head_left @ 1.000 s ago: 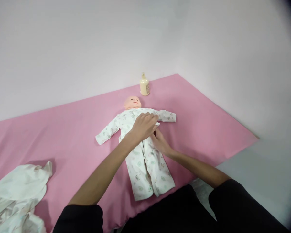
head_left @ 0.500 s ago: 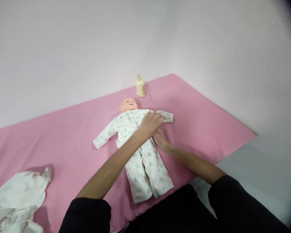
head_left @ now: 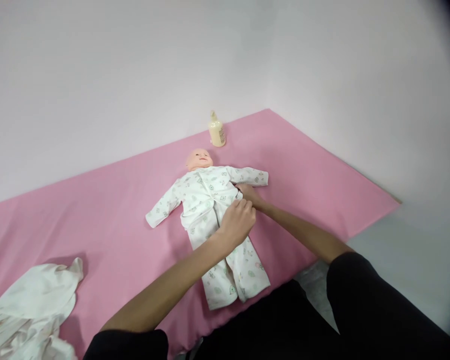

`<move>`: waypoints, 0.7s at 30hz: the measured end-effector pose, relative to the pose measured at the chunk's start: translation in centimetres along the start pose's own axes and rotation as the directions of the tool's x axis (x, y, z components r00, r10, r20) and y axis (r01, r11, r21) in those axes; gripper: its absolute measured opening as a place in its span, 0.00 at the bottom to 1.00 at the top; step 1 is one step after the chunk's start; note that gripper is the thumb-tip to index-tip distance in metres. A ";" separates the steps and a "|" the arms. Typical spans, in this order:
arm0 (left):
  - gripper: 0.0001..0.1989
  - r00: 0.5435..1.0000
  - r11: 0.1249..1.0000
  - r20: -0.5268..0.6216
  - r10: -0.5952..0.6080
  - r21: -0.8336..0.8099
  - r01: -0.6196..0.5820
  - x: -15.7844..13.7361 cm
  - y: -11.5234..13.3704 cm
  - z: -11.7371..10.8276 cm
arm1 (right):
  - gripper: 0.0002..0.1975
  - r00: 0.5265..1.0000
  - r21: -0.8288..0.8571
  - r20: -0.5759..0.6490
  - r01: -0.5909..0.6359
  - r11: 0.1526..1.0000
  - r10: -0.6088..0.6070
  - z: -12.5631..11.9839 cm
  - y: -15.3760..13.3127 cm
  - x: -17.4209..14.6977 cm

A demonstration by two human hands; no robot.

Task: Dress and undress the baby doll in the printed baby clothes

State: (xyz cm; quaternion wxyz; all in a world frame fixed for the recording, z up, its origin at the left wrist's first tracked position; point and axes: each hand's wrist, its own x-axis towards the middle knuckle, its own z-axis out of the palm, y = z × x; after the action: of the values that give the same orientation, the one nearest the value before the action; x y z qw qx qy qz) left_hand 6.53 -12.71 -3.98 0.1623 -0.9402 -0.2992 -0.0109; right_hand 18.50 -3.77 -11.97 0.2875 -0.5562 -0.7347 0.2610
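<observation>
A baby doll (head_left: 200,159) lies on its back, dressed in a white printed shirt (head_left: 200,192) and matching trousers (head_left: 247,272). Its arms are spread out, with the sleeves reaching past the hands. My left hand (head_left: 239,220) is closed in a fist over the trousers' waist on the doll's right-hand side as I see it; its fingertips are hidden. Just beyond it, my right hand (head_left: 250,196) pinches at the lower side edge of the shirt, its fingers partly covered by the cloth.
A cream pump bottle (head_left: 217,134) stands behind the doll's head by the wall. Crumpled white cloth (head_left: 37,295) lies at the lower left. The pink-covered table (head_left: 315,195) meets pale walls, and its near edge runs along my lap.
My left hand has come down from the shirt's side to the trousers' waist. My right hand has moved up to the shirt's edge, and the shirt front is more exposed.
</observation>
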 end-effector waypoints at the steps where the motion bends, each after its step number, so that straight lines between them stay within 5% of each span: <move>1: 0.07 0.998 1.000 0.058 -0.014 -0.003 0.014 0.2 0.2 0.4 | 0.08 0.999 0.012 0.038 -0.019 1.000 0.019 -0.4 0.1 0.1; 10: 0.12 0.947 0.982 0.276 -0.167 0.127 0.136 1.3 -0.7 1.2 | 0.09 0.986 0.364 0.125 -0.151 0.919 0.112 -1.7 -0.5 -0.3; 17: 0.15 0.935 0.979 0.298 -0.192 0.125 0.161 0.0 0.0 1.0 | 0.07 0.938 0.748 0.163 -0.319 0.582 0.304 0.6 -1.1 -0.3; 21: 0.16 0.920 0.971 0.328 -0.214 0.174 0.163 0.0 0.0 0.9 | 0.07 0.941 0.873 0.201 -0.298 0.385 0.274 1.5 -1.4 0.0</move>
State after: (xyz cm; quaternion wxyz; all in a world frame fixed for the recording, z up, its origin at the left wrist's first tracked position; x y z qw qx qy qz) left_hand 6.46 -12.43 -4.87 0.1729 -0.8802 -0.4123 0.1595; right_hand 16.54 -4.21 -12.05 0.4790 -0.4344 -0.3814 0.6605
